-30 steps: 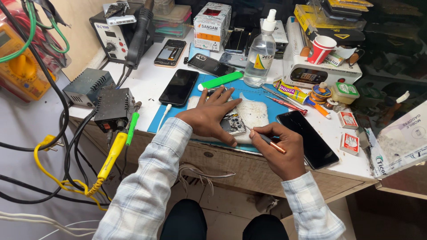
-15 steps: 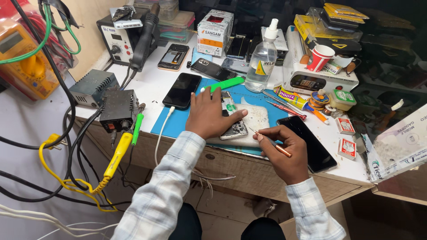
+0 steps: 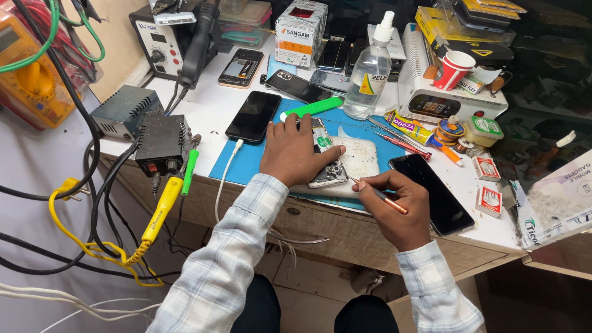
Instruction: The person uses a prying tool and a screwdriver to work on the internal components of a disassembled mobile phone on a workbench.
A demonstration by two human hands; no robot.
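An opened phone [image 3: 328, 161] with its circuit board showing lies on a white pad [image 3: 361, 159] on the blue mat [image 3: 246, 161]. My left hand [image 3: 295, 151] presses flat on the phone and holds it down. My right hand [image 3: 394, 208] grips a copper-coloured tool [image 3: 387, 200] like a pen. The tool's thin tip points at the phone's lower right corner.
A black phone [image 3: 436, 193] lies just right of my right hand, another black phone [image 3: 253, 116] left of the mat. A clear spray bottle [image 3: 367, 75], green tool [image 3: 311, 108], glue tube [image 3: 410, 125], red paper cup [image 3: 454, 69], small boxes [image 3: 489, 200] and soldering gear [image 3: 161, 143] crowd the desk. Cables hang at the left.
The view has shifted a little. My left hand has moved slightly on the opened phone, and my right hand has brought the tool's tip closer to the phone's corner.
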